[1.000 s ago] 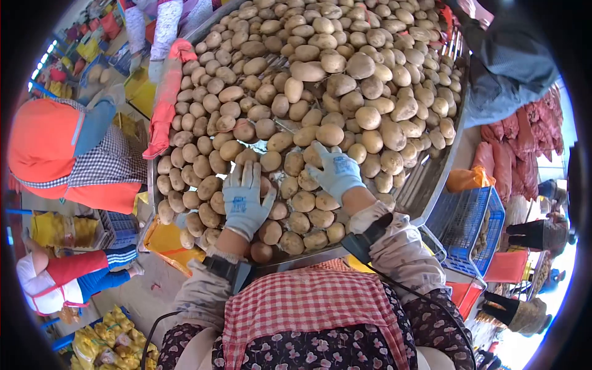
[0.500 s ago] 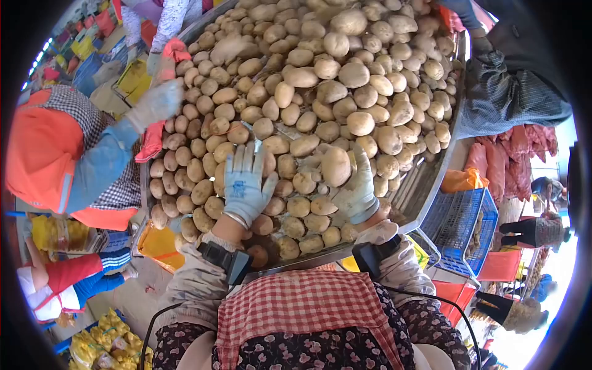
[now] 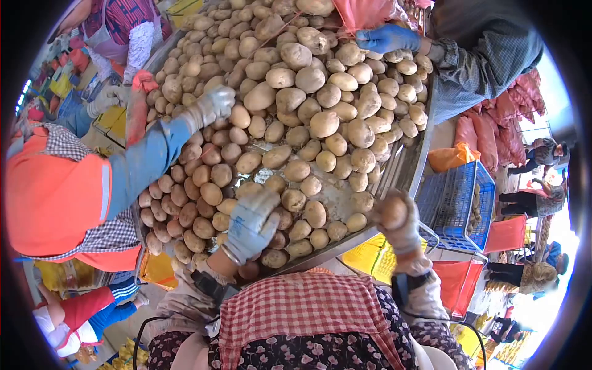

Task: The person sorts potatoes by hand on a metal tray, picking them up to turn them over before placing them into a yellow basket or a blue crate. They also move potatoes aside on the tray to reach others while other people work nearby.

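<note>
My right hand (image 3: 402, 229), in a pale work glove, is closed around a potato (image 3: 393, 214). It is past the right edge of the metal sorting table (image 3: 320, 258), over a yellow container (image 3: 373, 256). My left hand (image 3: 250, 225), in a light blue-white glove, is above the potatoes near the table's front edge. Its fingers curl downward and are partly blurred. Anything in its grasp is hidden. Many loose potatoes (image 3: 315, 214) lie around and beyond it, piled higher toward the back (image 3: 308, 80).
A co-worker's gloved hand (image 3: 216, 105) reaches in from the left. Another person's blue glove (image 3: 388, 39) is beside a red mesh bag (image 3: 364, 13) at the back. To the right stand a blue crate (image 3: 447, 206) and a red container (image 3: 457, 287); stuffed red sacks (image 3: 484, 132) are behind.
My right hand has moved right with a potato, from the pile past the table edge. My left hand has lowered slightly and its fingers have curled. The left co-worker's arm has reached further in.
</note>
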### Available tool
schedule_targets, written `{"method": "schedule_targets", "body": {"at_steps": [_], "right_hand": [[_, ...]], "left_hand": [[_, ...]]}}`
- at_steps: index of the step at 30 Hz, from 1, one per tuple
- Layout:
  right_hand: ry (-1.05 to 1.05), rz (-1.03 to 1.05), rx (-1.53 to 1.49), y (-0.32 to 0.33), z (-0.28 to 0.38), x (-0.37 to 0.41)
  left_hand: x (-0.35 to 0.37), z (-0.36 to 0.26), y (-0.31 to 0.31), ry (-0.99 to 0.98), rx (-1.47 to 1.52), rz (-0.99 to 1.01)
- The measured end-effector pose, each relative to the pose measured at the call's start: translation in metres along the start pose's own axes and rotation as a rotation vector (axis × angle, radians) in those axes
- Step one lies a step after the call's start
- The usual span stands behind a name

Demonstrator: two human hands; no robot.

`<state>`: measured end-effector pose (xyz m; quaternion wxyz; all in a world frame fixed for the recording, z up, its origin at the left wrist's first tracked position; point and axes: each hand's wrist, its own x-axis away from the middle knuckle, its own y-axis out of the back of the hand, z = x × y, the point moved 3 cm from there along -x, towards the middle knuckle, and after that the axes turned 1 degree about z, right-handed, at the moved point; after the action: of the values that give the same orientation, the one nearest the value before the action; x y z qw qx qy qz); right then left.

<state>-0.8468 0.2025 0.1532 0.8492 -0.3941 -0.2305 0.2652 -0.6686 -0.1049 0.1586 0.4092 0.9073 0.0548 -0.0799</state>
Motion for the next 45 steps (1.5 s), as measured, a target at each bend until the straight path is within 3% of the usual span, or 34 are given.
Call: {"method": "schedule_targets", "body": {"at_steps": [2,3,4,5,6,8,9,10,12,13,15,16,18,20,22,24,26,27,29,30,31,32,33,36,37,38,40,42,43,44,45], "right_hand": [[-0.009,-0.588,0.541,0.014,0.036,0.040],[-0.195,-0.470,0.296,0.053,0.049,0.058],[-0.323,-0.509,0.442,0.069,0.061,0.075],[-0.057,-0.545,1.329,0.220,0.075,0.109],[-0.292,-0.519,2.048,0.146,0.078,0.106],[0.154,-0.762,1.949,0.088,0.065,0.101],[0.106,-0.825,1.913,0.068,0.061,0.089],[0.209,-0.780,1.851,0.036,0.053,0.075],[0.564,-0.478,1.825,0.011,0.044,0.040],[0.585,-0.470,1.764,0.005,0.038,0.019],[0.641,-0.325,1.745,-0.028,0.033,-0.021],[0.696,-0.254,1.781,-0.051,0.034,-0.040],[0.678,-0.245,1.821,-0.067,0.029,-0.083],[0.669,-0.163,1.939,-0.077,0.022,-0.122],[0.496,-0.094,2.363,-0.084,0.004,-0.146],[0.421,-0.142,2.354,-0.089,-0.001,-0.154],[0.412,-0.081,2.056,-0.092,0.001,-0.151],[0.574,-0.059,1.817,-0.088,-0.004,-0.146],[0.299,0.031,0.776,-0.093,-0.022,-0.122],[0.135,0.068,0.304,-0.094,-0.032,-0.114],[0.134,0.062,0.301,-0.101,-0.035,-0.106],[-0.090,0.035,0.035,-0.109,-0.045,-0.099],[-0.310,0.007,-0.235,-0.114,-0.054,-0.091],[-0.321,-0.182,-0.246,-0.094,-0.067,-0.087],[-0.317,-0.187,-0.251,-0.088,-0.069,-0.089],[-0.348,-0.196,-0.281,-0.084,-0.071,-0.091],[-0.373,-0.210,-0.313,-0.088,-0.068,-0.086],[-0.295,-0.101,0.176,-0.096,-0.061,-0.073],[-0.422,0.033,0.124,-0.094,-0.064,-0.070],[-0.405,0.205,0.099,-0.078,-0.071,-0.062],[-0.466,0.164,0.238,-0.085,-0.072,-0.055]], "left_hand": [[-0.035,-0.007,0.026,-0.034,-0.315,-0.365],[-0.054,-0.003,0.027,-0.036,-0.278,-0.416],[-0.076,0.001,0.026,-0.037,-0.239,-0.466],[-0.100,-0.002,0.025,-0.099,-0.217,-0.461],[-0.124,-0.007,0.023,-0.161,-0.194,-0.457],[-0.169,-0.020,0.013,-0.185,-0.241,-0.347],[-0.183,-0.011,-0.006,-0.219,-0.325,-0.392],[-0.196,0.004,-0.026,-0.192,-0.398,-0.334],[-0.203,-0.003,-0.030,0.026,-0.356,-0.044],[-0.196,-0.003,-0.035,0.023,-0.360,-0.043],[-0.166,0.002,-0.038,-0.131,-0.191,-0.327],[-0.155,0.000,-0.037,-0.135,-0.201,-0.320],[-0.138,0.003,-0.034,0.046,-0.242,-0.253],[-0.136,0.005,-0.031,-0.025,-0.349,-0.269],[-0.136,0.016,-0.027,0.183,0.592,-0.429],[-0.119,0.026,-0.024,0.548,1.604,-0.374],[-0.105,0.001,-0.007,0.490,1.931,-0.295],[-0.104,-0.012,0.002,0.489,1.927,-0.321],[-0.097,-0.032,0.006,0.707,1.998,-0.459],[-0.089,-0.024,0.001,0.711,1.998,-0.463],[-0.084,-0.015,-0.003,0.603,1.986,-0.342],[-0.080,-0.009,-0.010,0.495,1.967,-0.218],[-0.083,-0.024,-0.006,0.585,1.819,-0.262],[-0.084,-0.032,-0.017,0.454,1.785,-0.132],[-0.082,-0.033,-0.022,0.583,1.675,-0.147],[-0.081,-0.038,-0.027,0.586,1.674,-0.139],[-0.077,-0.041,-0.026,0.544,1.313,-0.373],[-0.078,-0.025,-0.035,0.525,1.242,-0.314],[-0.082,-0.016,-0.035,0.490,0.756,-0.380],[-0.083,-0.011,-0.036,0.437,0.269,-0.429],[-0.082,-0.033,-0.027,0.353,0.245,-0.339]]}}
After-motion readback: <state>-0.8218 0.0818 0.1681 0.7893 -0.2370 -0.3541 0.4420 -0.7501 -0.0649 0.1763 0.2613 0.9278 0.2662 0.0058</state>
